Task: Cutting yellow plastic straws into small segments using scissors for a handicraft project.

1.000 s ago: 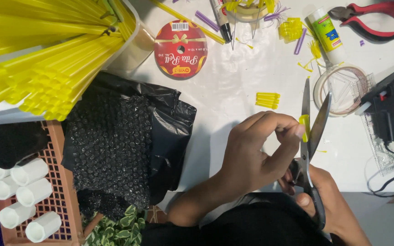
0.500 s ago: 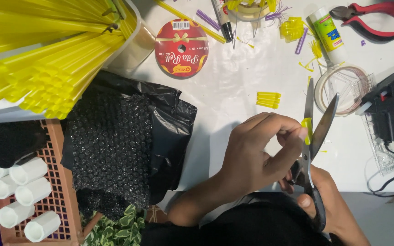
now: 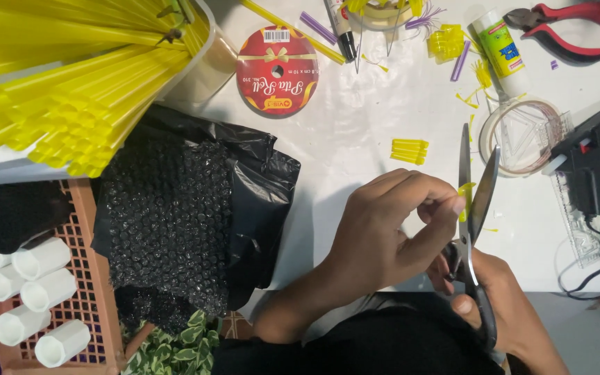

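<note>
Head view: the left hand (image 3: 383,236) pinches a short yellow straw piece (image 3: 465,198) between thumb and fingertips, closed tight on it, right in the gap of the scissors (image 3: 477,208). The right hand (image 3: 494,305) is wrapped through the scissor handles below, fingers clamped on them; the blades stand parted, points aimed up the white table (image 3: 355,132), with the straw piece between them.

Just above the left hand lies a small bundle of cut yellow pieces (image 3: 410,151). Further up sits a round red ribbon spool (image 3: 277,69) with a gold bow printed on its face and a barcode patch at the top edge. Top right, a white glue stick (image 3: 500,48) with a green and yellow label lies beside red-handled pliers (image 3: 571,28). A clear tape roll (image 3: 522,135) rests near a black glue gun (image 3: 588,163). Long yellow straws (image 3: 71,90) fan out at upper left, above crumpled black bubble wrap (image 3: 175,215). White tubes (image 3: 29,298) sit in a brown crate at lower left.
</note>
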